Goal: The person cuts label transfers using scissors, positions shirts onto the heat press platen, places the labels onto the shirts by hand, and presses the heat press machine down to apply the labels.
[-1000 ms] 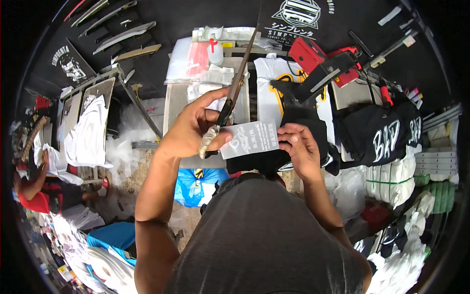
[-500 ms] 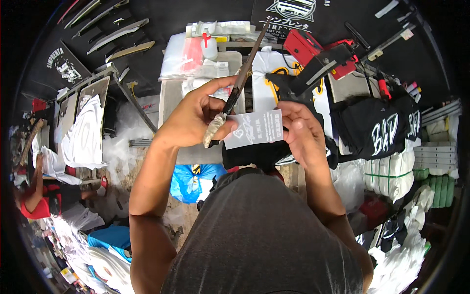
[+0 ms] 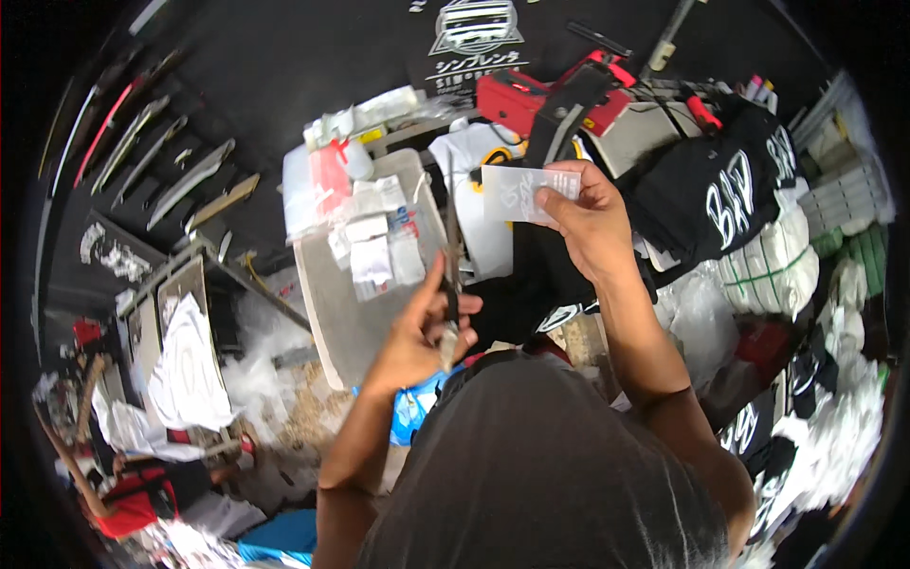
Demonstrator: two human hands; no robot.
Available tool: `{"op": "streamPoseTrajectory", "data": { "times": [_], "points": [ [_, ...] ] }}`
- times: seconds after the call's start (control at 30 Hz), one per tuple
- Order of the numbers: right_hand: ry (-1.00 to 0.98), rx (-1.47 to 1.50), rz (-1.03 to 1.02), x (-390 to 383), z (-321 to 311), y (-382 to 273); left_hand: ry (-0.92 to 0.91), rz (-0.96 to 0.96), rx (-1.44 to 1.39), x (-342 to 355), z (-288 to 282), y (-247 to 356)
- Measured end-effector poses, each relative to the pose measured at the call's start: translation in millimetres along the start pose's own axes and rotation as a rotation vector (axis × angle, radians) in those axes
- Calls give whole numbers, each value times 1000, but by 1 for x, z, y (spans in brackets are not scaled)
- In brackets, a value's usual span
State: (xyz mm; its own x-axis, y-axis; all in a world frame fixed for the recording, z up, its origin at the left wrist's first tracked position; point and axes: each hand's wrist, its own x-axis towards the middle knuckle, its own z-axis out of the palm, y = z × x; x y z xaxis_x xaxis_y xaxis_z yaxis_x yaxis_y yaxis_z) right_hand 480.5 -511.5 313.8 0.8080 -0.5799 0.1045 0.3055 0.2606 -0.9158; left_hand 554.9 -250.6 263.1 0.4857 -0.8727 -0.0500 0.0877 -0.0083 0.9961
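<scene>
My right hand point(image 3: 599, 220) is raised over the work table and pinches a small sheet of translucent film point(image 3: 512, 190) with pale print between thumb and fingers. Lower and to the left, my left hand point(image 3: 428, 332) is closed round what looks like a pair of scissors point(image 3: 453, 223), long dark blades pointing away from me. Pale wrapping covers its handle near my thumb. The blades and the film are apart. Below the film lie a dark garment point(image 3: 517, 303) and a white shirt point(image 3: 479, 228) with yellow and black print.
Left of the blades, a grey platen point(image 3: 327, 327) bears several small white and clear sheets point(image 3: 374, 251). Behind the shirt stands a red press machine point(image 3: 512, 102) with a dark arm. Folded black shirts point(image 3: 701, 209) lie at the right. A person in red point(image 3: 137, 503) works at the far left.
My right hand has moved up and away, taking the film out of my left hand. My left hand has dropped nearer my body with the scissors. The whole view has turned and shifted.
</scene>
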Motion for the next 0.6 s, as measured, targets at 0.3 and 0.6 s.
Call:
{"op": "streamPoseTrajectory", "data": {
  "times": [0.3,0.6],
  "points": [
    [37,75,-57,2,-31,-18,-233,67,-68,13,53,-25],
    [46,85,-66,-12,-28,-27,-275,59,-93,28,61,-13]
  ]
}}
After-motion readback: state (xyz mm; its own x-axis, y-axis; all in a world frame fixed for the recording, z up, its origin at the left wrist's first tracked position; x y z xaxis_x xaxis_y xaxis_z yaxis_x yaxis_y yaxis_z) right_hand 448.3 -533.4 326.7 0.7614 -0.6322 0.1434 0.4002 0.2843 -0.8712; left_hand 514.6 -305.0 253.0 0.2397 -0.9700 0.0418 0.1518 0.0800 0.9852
